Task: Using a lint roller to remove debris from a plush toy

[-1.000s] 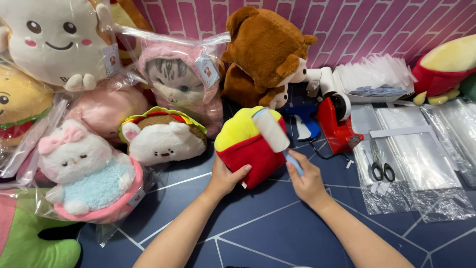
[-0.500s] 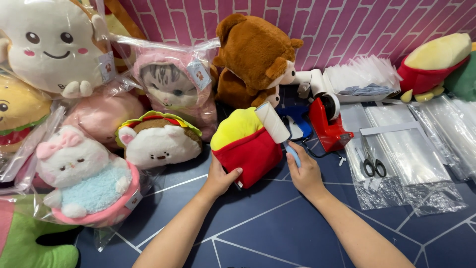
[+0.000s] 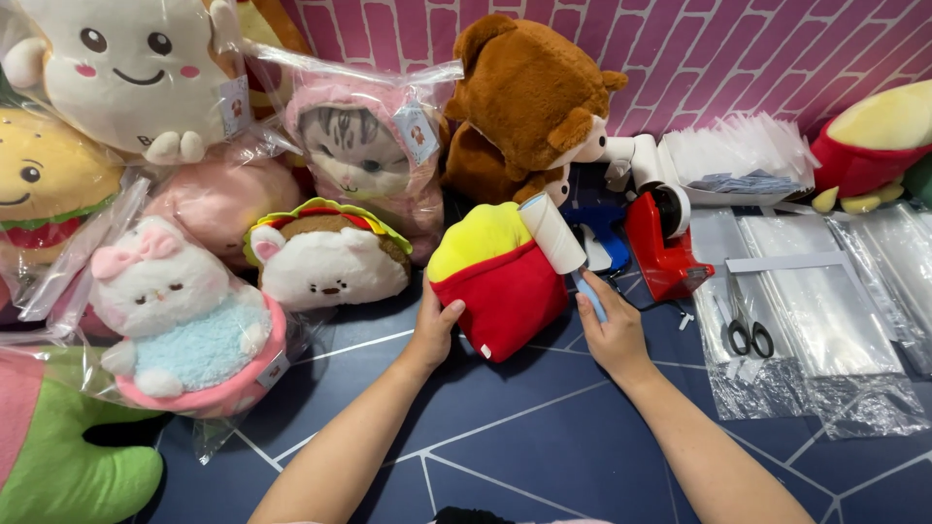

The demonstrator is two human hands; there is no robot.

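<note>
Right hand [image 3: 610, 330] grips blue handle of lint roller [image 3: 555, 236]; roller head lies tilted on top right of french-fries plush [image 3: 500, 281]. Left hand [image 3: 434, 328] open, steadies plush at left side on blue mat [image 3: 544, 437].

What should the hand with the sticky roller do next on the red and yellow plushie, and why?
Probably roll the white lint roller down the red and yellow fries-shaped plush toy. The right hand grips its blue handle, the roll rests on the toy's top edge, and the left hand steadies the other side.
</note>
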